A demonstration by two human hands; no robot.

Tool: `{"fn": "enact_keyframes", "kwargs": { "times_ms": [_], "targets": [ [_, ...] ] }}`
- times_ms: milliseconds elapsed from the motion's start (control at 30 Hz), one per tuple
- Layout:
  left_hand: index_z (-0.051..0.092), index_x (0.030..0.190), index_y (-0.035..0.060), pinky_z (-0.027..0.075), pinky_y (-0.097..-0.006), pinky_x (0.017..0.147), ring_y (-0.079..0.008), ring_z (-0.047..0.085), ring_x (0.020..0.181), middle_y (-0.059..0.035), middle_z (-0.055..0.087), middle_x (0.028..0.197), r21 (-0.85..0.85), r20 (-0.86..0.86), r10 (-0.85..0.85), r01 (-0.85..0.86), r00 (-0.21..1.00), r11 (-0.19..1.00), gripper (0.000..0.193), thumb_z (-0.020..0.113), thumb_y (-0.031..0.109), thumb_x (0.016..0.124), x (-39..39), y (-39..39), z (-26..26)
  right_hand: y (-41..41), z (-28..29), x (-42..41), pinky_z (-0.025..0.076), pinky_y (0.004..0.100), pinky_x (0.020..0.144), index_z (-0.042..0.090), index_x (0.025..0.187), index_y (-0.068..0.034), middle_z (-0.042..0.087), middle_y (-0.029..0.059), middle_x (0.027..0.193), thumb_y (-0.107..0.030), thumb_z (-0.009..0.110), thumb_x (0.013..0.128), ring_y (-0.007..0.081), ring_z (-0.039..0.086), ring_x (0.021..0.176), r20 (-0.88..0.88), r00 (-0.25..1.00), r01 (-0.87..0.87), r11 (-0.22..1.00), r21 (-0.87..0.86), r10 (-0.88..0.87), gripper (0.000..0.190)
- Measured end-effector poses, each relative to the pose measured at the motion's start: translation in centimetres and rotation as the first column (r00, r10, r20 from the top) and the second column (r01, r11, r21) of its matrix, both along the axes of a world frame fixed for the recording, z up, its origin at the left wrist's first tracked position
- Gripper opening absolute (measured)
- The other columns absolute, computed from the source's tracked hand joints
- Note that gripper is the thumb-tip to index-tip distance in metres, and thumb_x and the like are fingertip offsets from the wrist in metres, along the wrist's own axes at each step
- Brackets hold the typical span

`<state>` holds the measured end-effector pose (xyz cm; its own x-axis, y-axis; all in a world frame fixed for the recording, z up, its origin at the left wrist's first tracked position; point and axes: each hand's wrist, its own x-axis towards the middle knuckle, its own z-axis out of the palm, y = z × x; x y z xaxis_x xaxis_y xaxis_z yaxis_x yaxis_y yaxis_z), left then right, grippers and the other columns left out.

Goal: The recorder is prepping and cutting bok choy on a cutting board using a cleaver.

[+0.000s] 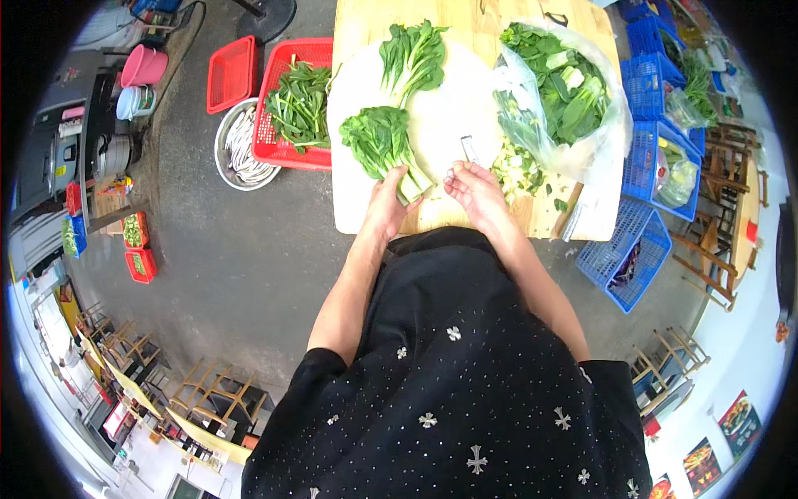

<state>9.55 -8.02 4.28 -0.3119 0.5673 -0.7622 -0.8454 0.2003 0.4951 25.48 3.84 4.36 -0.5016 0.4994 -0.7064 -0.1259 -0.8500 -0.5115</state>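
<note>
My left hand [388,203] grips the cut stem end of a head of leafy greens [380,140], which lies on a round white cutting board [461,81]. A second head of greens [411,59] rests farther back on the board. To the right, my right hand [477,190] has its fingers closed on a small metal tool [469,150], apparently a peeler or small knife. The tool's end points away from me. Trimmed pale stem pieces [514,171] are heaped just right of this hand, beside an open clear plastic bag [614,143] full of similar greens.
A wooden table [355,218] bears the board. Left of it are a red plastic basket [259,146] of cut leaves, a metal bowl [221,171] of white strips and another red basket [232,75]. Blue crates [598,249] stand right; a knife [572,212] lies near the front edge.
</note>
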Motion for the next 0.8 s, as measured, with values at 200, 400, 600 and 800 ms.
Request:
{"fn": "enact_keyframes", "kwargs": {
  "times_ms": [200,400,600,800],
  "targets": [
    [0.055,0.133,0.0059,0.057,-0.0500,0.101,-0.0214,0.061,0.119,-0.0087,0.061,0.131,0.024,0.026,0.008,-0.009,1.000,1.000,0.046,0.072,0.028,0.095,0.4,1.4,1.6,0.1,0.7,0.5,0.058,0.0353,0.091,0.064,0.115,-0.001,0.069,0.0079,0.101,-0.014,0.068,0.103,0.0199,0.068,0.094,-0.148,0.984,-0.099,0.995,0.009,0.099,0.017],
    [0.055,0.131,0.0047,0.059,-0.0508,0.098,-0.0226,0.067,0.111,-0.0059,0.064,0.124,-0.046,-0.020,0.064,-0.065,0.998,0.997,0.048,0.074,0.027,0.092,1.0,2.3,0.5,0.9,0.5,2.3,0.056,0.0386,0.095,0.064,0.115,-0.001,0.069,0.0087,0.104,-0.011,0.063,0.105,0.0230,0.068,0.097,-0.101,0.993,0.065,0.998,-0.007,-0.065,0.015],
    [0.053,0.135,-0.0034,0.056,-0.0346,0.089,-0.0209,0.068,0.102,-0.0107,0.069,0.119,-0.081,-0.212,0.193,-0.214,0.958,0.973,0.052,0.074,0.004,0.088,1.7,1.0,-3.9,4.0,0.5,6.9,0.054,0.0393,0.097,0.065,0.112,-0.004,0.069,0.0078,0.103,-0.014,0.066,0.102,0.0228,0.066,0.100,-0.091,0.975,0.214,0.967,0.136,-0.203,0.015],
    [0.054,0.134,-0.0026,0.055,-0.0334,0.090,-0.0185,0.067,0.101,-0.0096,0.069,0.118,-0.028,-0.330,0.141,-0.159,0.933,0.987,0.052,0.072,-0.002,0.085,2.0,1.1,-1.9,7.4,-0.5,10.0,0.057,0.0392,0.087,0.069,0.112,-0.004,0.072,0.0095,0.102,-0.014,0.061,0.104,0.0264,0.070,0.091,0.499,0.864,-0.333,0.816,0.473,0.064,0.016]
  ]
}}
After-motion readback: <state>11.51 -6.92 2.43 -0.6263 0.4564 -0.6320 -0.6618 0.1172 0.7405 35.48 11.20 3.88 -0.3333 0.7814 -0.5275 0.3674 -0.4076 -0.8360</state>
